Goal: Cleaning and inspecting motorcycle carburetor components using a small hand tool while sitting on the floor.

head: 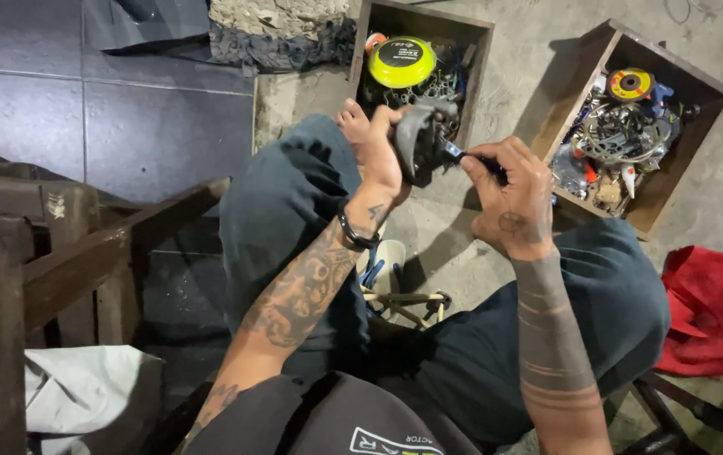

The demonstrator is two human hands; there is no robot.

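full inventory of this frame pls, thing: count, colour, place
dark part: 1, grey-black, in left hand
small tool: 1, blue-black, in right hand
wooden boxes: 2, brown, floor ahead, full of hardware
round disc: 1, yellow-green with black centre, left box
red cloth: 1, floor right
wooden furniture: brown, left
white cloth: 1, lower left
wristband: 1, black, left wrist
hands: left, right
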